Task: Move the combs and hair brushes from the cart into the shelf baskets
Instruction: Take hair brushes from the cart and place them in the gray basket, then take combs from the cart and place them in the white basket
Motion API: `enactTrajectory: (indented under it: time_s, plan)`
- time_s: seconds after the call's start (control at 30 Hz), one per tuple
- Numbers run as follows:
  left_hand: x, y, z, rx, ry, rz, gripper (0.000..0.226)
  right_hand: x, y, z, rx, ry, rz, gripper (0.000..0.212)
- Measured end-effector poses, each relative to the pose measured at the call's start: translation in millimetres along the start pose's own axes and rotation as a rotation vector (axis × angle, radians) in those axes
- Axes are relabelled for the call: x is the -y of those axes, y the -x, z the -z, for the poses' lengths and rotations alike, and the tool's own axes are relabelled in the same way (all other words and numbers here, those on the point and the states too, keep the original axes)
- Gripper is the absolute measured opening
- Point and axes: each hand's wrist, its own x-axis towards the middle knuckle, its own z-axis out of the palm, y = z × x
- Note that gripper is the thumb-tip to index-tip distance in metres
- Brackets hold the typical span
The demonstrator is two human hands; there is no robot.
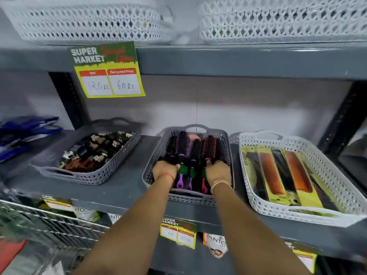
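- The grey middle basket (pixel 226 147) already holds a row of round hair brushes (pixel 183 149), and the white basket (pixel 327 175) to its right holds packaged combs (pixel 278 175).
- The left hand (pixel 165 169) and right hand (pixel 217 171) are both curled over brush handles inside the grey basket.
- The brushes lie lengthwise, bristles far, handles near.
- The cart (pixel 39 221) at near left looks mostly emptied; its contents are blurred.

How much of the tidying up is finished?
Done: the white basket already holds packaged combs, and round brushes lie in the middle grey basket. In hand: the left hand and right hand are both in that basket, on the brush handles, arranging them. Left: unclear, since only a corner of the cart shows.
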Motion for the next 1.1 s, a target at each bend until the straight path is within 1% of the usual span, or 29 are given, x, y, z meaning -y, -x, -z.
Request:
enactTrajectory:
  time_s: [0.1,0.17,0.2,0.23,0.27,0.3,0.33,0.37,0.4,0.43,0.5,0.57,0.67,0.73,0.77,0.8,0.83,0.9,0.93,1.0,1.1]
  plan:
    - [2,1,1,-0.044,-0.002,0.037,0.046,-3,-1,-3,-0.053,0.045,-0.013,0.039]
    - [3,4,1,-0.095,0.082,-0.004,0.042,-2,2,-2,-0.116,0.053,-0.012,0.038]
    - [5,4,3,-0.156,0.151,-0.046,0.039,1,5,-1,-0.182,0.086,0.029,0.04]
    - [8,5,6,-0.244,0.205,-0.11,0.036,5,9,-2,-0.268,0.153,0.113,0.042]
    - [12,7,10,-0.342,0.221,-0.211,0.033,11,13,-4,-0.346,0.233,0.23,0.043]
    - [18,9,16,-0.418,0.196,-0.325,0.034,19,18,-8,-0.396,0.286,0.352,0.044]
    - [28,9,24,-0.48,0.143,-0.421,0.038,30,25,-15,-0.419,0.291,0.464,0.044]
    - [39,8,34,-0.546,0.093,-0.481,0.042,41,30,-24,-0.433,0.264,0.564,0.043]
    - [52,9,46,-0.611,0.058,-0.506,0.044,55,37,-35,-0.439,0.216,0.661,0.041]
    - [70,9,62,-0.671,0.036,-0.494,0.043,69,50,-49,-0.427,0.151,0.755,0.039]
    - [110,10,92,-0.752,0.021,-0.392,0.04,98,80,-77,-0.334,0.007,0.904,0.035]
    - [163,12,121,-0.811,0.039,-0.258,0.047,121,118,-112,-0.207,-0.087,1.023,0.035]
    - [234,18,151,-0.819,0.084,-0.035,0.045,131,164,-170,-0.039,-0.081,1.152,0.036]
    - [282,16,165,-0.783,0.112,0.119,0.041,126,189,-220,0.042,-0.03,1.183,0.033]
    - [300,15,166,-0.755,0.13,0.169,0.04,119,194,-237,0.086,0.021,1.184,0.03]
    - [318,12,166,-0.709,0.149,0.227,0.038,109,199,-254,0.145,0.083,1.169,0.027]
    - [338,9,168,-0.662,0.166,0.289,0.036,102,204,-274,0.246,0.147,1.124,0.028]
    - [376,1,167,-0.597,0.206,0.384,0.033,79,208,-309,0.455,0.349,1.03,0.035]
    - [393,-3,167,-0.573,0.227,0.432,0.032,67,208,-325,0.531,0.434,0.993,0.039]
    - [430,-15,166,-0.54,0.26,0.558,0.03,48,213,-356,0.642,0.542,0.862,0.041]
    - [481,-33,153,-0.528,0.336,0.741,0.034,22,223,-400,0.786,0.622,0.683,0.041]
